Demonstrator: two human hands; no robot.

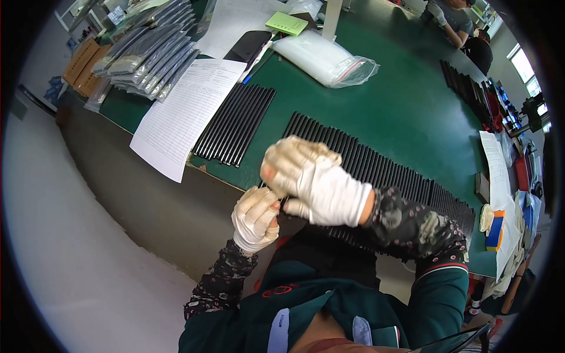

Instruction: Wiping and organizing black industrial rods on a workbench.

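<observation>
Slim black rods [235,125] side by side, two rows on green tabletop [406,112], seemingly smooth

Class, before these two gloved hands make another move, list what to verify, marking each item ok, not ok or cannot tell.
1. Gloves on: ok; the left hand and right hand both wear white ones.
2. Grip: cannot tell; the fingers hide whatever may be between them.
3. Long row of rods side by side: ok.
4. Small group of rods apart from the row: ok; bare green table shows between.
5. Sheet fully on the table: not ok; its near end hangs over the edge.
6. Phone off the rods: ok.
</observation>
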